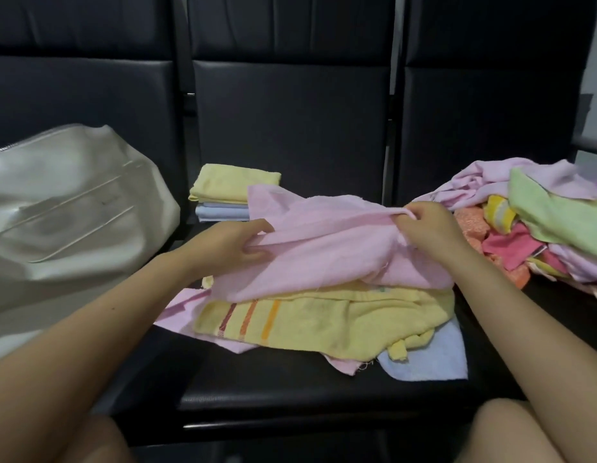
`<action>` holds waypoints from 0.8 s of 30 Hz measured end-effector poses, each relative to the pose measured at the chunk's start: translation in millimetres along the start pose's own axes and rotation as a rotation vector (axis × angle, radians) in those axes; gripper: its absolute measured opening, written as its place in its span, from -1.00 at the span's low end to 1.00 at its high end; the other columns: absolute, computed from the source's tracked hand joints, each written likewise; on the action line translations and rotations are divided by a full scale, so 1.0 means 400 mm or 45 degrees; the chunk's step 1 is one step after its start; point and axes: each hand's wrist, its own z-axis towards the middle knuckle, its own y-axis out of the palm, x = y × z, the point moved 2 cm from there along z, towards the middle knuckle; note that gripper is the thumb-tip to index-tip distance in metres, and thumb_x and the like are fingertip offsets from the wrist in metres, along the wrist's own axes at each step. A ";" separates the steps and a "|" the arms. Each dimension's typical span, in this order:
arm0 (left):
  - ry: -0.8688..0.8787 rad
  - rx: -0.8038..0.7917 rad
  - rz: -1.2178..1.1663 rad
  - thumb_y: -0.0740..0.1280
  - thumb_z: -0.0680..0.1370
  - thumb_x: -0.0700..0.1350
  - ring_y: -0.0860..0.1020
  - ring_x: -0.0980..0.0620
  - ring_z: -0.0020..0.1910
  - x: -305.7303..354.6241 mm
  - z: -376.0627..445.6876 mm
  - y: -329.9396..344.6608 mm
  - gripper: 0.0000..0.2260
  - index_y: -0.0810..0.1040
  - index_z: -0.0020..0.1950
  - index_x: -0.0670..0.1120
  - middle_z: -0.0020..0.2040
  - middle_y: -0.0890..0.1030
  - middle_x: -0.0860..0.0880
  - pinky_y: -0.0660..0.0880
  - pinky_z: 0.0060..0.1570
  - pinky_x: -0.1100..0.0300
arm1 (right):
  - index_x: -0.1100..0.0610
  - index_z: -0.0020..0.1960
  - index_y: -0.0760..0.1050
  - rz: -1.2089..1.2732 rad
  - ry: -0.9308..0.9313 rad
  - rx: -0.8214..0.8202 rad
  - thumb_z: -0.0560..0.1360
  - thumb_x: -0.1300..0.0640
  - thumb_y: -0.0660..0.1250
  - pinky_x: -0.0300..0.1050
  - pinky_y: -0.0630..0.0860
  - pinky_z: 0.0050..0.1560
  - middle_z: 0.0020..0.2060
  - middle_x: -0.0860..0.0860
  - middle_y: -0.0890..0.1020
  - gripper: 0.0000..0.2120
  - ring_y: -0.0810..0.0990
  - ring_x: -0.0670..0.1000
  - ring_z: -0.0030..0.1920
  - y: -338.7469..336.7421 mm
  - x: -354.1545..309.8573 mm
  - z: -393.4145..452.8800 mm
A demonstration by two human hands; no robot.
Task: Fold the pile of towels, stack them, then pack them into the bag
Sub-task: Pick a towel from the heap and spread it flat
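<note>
Head view: left hand pinching the left edge of a pink towel, right hand gripping its upper right edge. Underneath, a yellow striped towel on the black seat. Behind, a small folded stack. Left, a white bag. Right, an unfolded pile.

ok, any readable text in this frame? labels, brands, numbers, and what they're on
None readable.
White bag: a small dark mark on its front panel, too blurred to tell if it is text.
Pink towel held in the left hand and right hand: no print or tag visible.
Yellow striped towel: coloured bands only, no lettering.
Folded stack and unfolded pile: no legible labels.
</note>
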 end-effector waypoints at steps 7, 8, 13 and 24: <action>-0.366 0.287 -0.575 0.17 0.64 0.08 0.38 0.09 -0.34 0.013 0.024 0.038 -0.61 0.42 -0.31 -0.10 -0.36 0.45 0.02 0.29 -0.29 0.17 | 0.28 -0.06 0.51 0.317 0.229 -0.152 0.53 -0.01 0.30 -0.08 0.36 -0.22 -0.18 0.11 0.56 -0.69 0.48 0.06 -0.18 0.031 0.045 -0.007; -0.436 0.221 -0.631 0.16 0.65 0.08 0.42 0.09 -0.29 0.011 0.025 0.052 -0.61 0.46 -0.27 -0.13 -0.31 0.49 -0.02 0.32 -0.25 0.19 | 0.28 -0.04 0.50 0.361 0.193 -0.168 0.52 -0.02 0.32 -0.10 0.34 -0.24 -0.20 0.08 0.54 -0.67 0.46 0.03 -0.19 0.031 0.041 -0.010; -0.449 0.169 -0.787 0.19 0.63 0.02 0.43 -0.01 -0.18 0.022 0.036 0.065 -0.66 0.46 -0.12 -0.26 -0.20 0.51 -0.08 0.35 -0.14 0.11 | 0.07 -0.09 0.50 0.336 0.024 -0.131 0.53 0.04 0.30 -0.16 0.40 -0.21 -0.17 -0.04 0.59 -0.90 0.51 -0.03 -0.17 0.033 -0.001 -0.020; -0.176 0.705 -0.689 0.15 0.66 -0.09 0.47 0.25 -0.23 0.118 -0.013 -0.026 -0.77 0.50 -0.16 -0.01 -0.23 0.55 0.12 0.37 -0.23 0.34 | -0.04 -0.11 0.53 0.862 0.039 0.128 0.57 0.19 0.25 -0.29 0.48 -0.14 -0.16 -0.12 0.59 -0.82 0.55 -0.19 -0.14 -0.051 -0.039 -0.077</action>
